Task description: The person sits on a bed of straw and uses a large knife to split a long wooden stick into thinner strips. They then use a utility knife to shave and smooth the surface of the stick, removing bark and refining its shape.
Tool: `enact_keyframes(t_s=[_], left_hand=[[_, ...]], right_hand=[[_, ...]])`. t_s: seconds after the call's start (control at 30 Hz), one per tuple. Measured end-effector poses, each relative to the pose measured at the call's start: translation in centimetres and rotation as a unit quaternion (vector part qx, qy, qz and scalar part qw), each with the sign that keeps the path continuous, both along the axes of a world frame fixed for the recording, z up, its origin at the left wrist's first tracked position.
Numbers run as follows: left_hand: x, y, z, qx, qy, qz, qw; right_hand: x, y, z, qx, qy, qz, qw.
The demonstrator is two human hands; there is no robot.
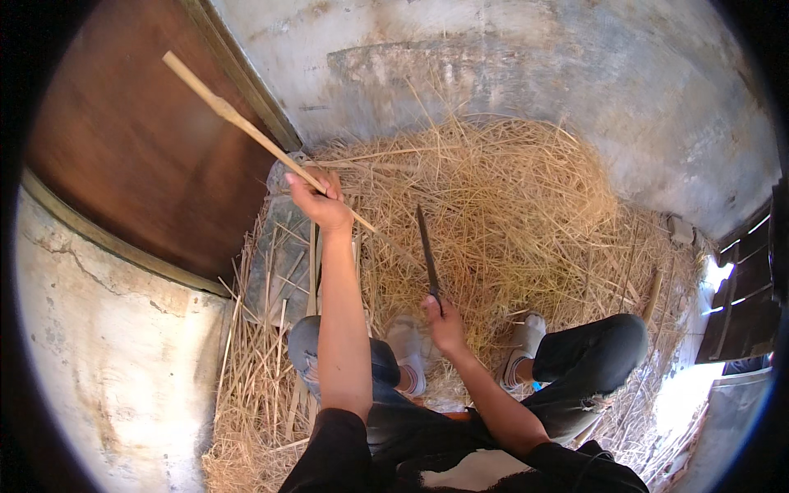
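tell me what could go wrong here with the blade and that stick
1. The right hand holds a long dark blade pointing up, close to the left forearm. A slip could cut that arm.
2. The left hand grips the long thin stick near its lower end, so the free end could swing and hit the brown door.
3. The person sits on loose straw, with knees and shoes near the blade. A dropped blade could land on a leg or vanish in the straw.

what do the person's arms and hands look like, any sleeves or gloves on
Both hands are bare: no gloves, rings, watch or bands show on the left hand or the right hand. Both forearms are uncovered up to about the elbow, where black sleeves begin. The sleeves look plain, with no visible markings.
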State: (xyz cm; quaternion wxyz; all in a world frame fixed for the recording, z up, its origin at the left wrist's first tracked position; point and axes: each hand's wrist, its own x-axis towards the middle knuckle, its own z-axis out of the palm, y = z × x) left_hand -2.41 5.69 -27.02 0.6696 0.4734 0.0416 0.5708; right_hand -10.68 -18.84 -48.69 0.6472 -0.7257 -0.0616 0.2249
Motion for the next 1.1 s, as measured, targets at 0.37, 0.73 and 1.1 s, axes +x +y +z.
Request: enact_keyframes(t_s=[0.37,0.73,1.1], left_hand=[[0.4,-1.5,-0.7,0.021,-0.005,0.118,0.993],[4.1,-2.8,-0.7,-0.016,0.024,0.216,0.976],[5.8,-2.3,-2.1,0.082,0.063,0.281,0.954]], right_hand=[[4.0,6.2,8.1,0.092,0.234,0.034,0.967],[-0.4,5.3,5.3,0.293,-0.013,-0.083,0.952],[6.8,3.2,17.1,0.339,0.236,-0.098,0.906]])
